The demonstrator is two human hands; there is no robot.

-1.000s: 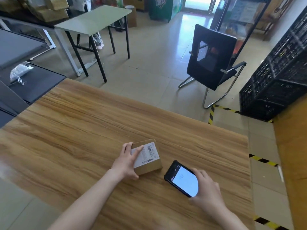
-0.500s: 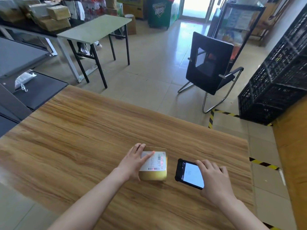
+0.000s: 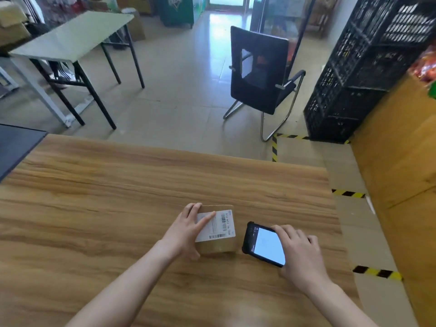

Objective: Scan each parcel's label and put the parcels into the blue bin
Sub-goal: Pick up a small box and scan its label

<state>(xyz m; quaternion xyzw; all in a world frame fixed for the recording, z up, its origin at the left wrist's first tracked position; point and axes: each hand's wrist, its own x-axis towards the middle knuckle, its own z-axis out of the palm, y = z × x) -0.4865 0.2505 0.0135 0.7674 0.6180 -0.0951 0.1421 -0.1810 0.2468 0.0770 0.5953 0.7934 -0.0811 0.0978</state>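
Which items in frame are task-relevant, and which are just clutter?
Job in hand:
- parcel with label, gripped by the left hand
- scanner, held by the right hand
- the blue bin is not in view

Lying about:
- black chair
- black crates
- green table

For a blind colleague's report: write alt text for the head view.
On a wooden table, the left hand holds a small cardboard parcel, label up, while the right hand holds a lit scanner beside it. A black chair and black crates stand beyond.
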